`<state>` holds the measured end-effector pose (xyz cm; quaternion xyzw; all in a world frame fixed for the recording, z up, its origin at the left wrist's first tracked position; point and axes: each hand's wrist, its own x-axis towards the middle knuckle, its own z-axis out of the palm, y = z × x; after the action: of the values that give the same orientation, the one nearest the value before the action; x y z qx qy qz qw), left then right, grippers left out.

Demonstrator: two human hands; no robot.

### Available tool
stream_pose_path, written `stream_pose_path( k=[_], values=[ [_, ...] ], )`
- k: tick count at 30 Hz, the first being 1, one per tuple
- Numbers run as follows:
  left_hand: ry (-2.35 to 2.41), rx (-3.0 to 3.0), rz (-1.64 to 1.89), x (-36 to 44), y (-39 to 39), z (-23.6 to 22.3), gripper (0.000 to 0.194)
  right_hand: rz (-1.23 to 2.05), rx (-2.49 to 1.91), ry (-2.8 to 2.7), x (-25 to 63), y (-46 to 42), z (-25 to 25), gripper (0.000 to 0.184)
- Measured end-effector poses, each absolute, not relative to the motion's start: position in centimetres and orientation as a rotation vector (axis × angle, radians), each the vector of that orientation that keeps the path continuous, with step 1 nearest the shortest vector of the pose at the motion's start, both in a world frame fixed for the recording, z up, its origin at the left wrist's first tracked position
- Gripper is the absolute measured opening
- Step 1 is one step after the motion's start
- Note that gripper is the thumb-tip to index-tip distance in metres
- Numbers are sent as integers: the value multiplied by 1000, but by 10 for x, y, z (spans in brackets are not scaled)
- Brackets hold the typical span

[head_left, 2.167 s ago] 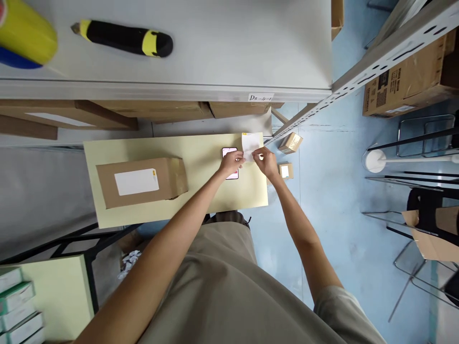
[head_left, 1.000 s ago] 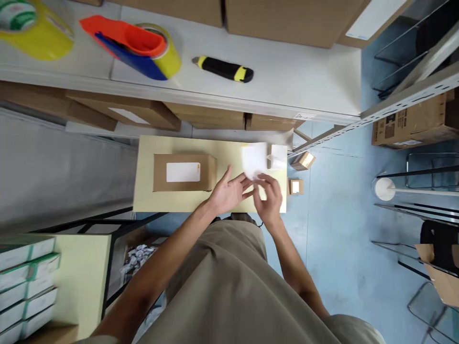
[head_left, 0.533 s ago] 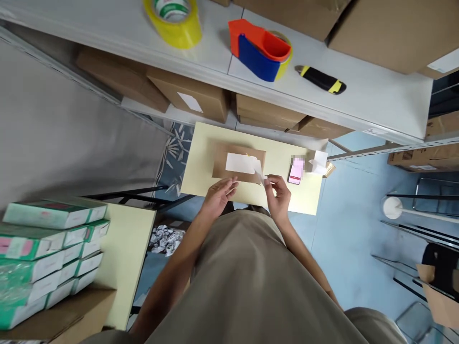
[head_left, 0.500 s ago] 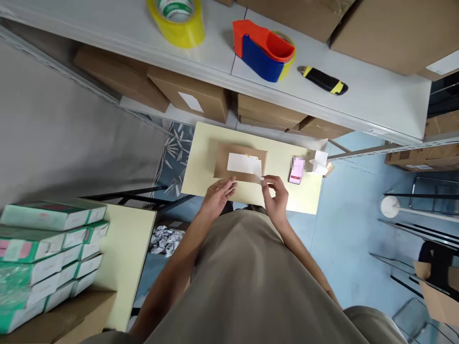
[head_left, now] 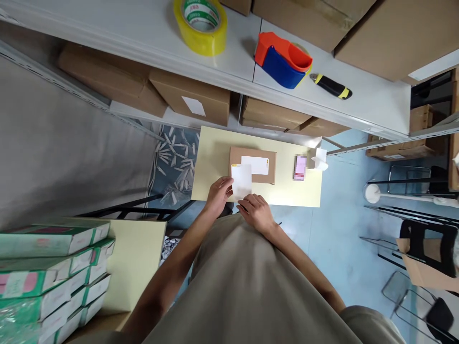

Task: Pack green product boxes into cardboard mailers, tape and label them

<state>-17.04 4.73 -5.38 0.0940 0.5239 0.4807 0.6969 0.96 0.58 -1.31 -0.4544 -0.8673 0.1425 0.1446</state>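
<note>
White rectangular paper sheet (head_left: 242, 181), pinched in the left hand's (head_left: 217, 196) grip near the counter's (head_left: 292, 195) front edge, wants light tension; whether the curled right hand (head_left: 257, 212) grips too is unclear.

The counter (head_left: 215, 167) is brightly and evenly lit, and the white sheet (head_left: 242, 180) is washed nearly blank. A soft shadow is thrown leftward from the tape dispenser (head_left: 281, 64), so light seems to be cast from the right. The cartons (head_left: 211, 98) beneath the shelf (head_left: 376, 107) are left in shade. Near the counter's right edge, 1 phone (head_left: 300, 168) is partly pixelated. The stacked boxes (head_left: 53, 267) are stretched by wide-angle distortion.
</note>
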Motion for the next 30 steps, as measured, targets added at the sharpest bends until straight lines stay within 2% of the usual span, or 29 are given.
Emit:
stream_pose_path(
  k=[7, 15, 19, 21, 27, 30],
  values=[
    [1278, 652, 945, -198, 45, -43, 47, 424, -1545, -2087, 15, 48, 0, 26],
    [1231, 937, 854, -211, 41, -49, 44, 612, -1469, -2163, 20, 72, 3, 19],
    [1458, 915, 991, -204, 38, -69, 65, 700, -1332, -2230, 17, 54, 9, 18],
    [1521, 826, 1024, -201, 35, -76, 69, 751, -1237, -2265, 16, 43, 14, 18],
    [1544, 604, 1012, -186, 28, -73, 45, 886, -1206, -2073, 30, 36, 17, 18],
    [1637, 606, 993, -176, 32, -70, 45, 1006, -1296, -1847, 46, 46, 7, 13]
  ],
)
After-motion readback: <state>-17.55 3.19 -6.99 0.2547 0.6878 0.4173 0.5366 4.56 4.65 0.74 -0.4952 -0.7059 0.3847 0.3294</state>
